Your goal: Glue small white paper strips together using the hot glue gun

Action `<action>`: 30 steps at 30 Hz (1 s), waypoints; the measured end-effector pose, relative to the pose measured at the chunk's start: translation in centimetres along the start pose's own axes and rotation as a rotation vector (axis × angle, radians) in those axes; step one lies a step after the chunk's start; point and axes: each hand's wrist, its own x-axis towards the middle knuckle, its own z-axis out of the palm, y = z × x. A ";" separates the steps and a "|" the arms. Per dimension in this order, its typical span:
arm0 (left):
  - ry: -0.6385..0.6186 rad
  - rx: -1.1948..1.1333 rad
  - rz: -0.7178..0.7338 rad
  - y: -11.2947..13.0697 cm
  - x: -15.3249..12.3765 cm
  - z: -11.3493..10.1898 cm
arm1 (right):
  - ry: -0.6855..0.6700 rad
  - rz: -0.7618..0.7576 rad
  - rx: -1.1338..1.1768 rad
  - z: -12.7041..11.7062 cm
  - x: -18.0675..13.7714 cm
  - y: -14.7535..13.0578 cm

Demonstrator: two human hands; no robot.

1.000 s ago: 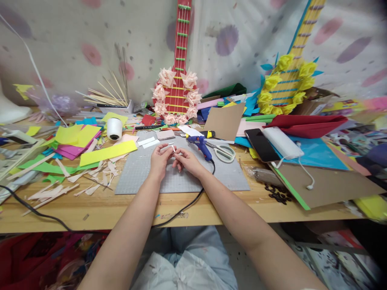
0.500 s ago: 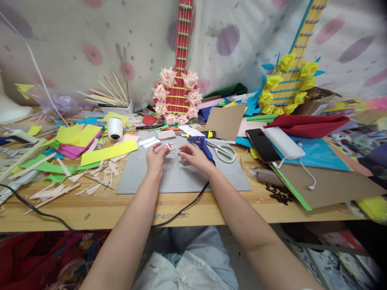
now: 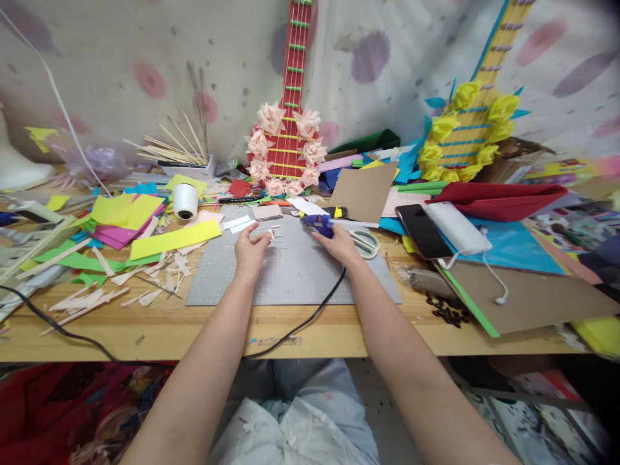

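My left hand (image 3: 249, 252) pinches a small white piece (image 3: 272, 235) between thumb and fingertips, above the grey cutting mat (image 3: 290, 281). What exactly the piece is, I cannot make out. Over the mat's right half, my right hand (image 3: 339, 244) is wrapped round the handle of a blue glue gun (image 3: 317, 224), whose nozzle points left. Its black cord (image 3: 317, 316) runs down across the mat and over the table edge. Scissors with pale handles (image 3: 365, 244) lie just right of that hand. White paper strips (image 3: 237, 223) rest beyond my left hand.
Paper scraps (image 3: 92, 300) and a yellow strip (image 3: 177, 239) lie at left, near a white thread spool (image 3: 185, 201). A red paper guitar with pink flowers (image 3: 285, 152) stands behind. A phone (image 3: 422, 231) and white power bank (image 3: 458, 227) lie at right.
My right hand has moved right, away from my left hand, and closed round the glue gun's handle. My left hand stays in place, holding the white piece.
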 end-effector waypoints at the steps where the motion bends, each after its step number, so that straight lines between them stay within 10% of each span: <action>1: -0.003 0.003 -0.001 0.0 0.0 0.0 | 0.022 0.054 0.017 0.4 0.1 -0.1; 9: 0.008 0.005 0.000 -0.3 0.3 -0.1 | -0.239 0.052 0.561 -1.0 -1.7 -2.2; 30: 0.013 0.019 -0.013 -0.4 0.3 -0.1 | -0.358 -0.002 0.356 -0.3 -2.3 -2.9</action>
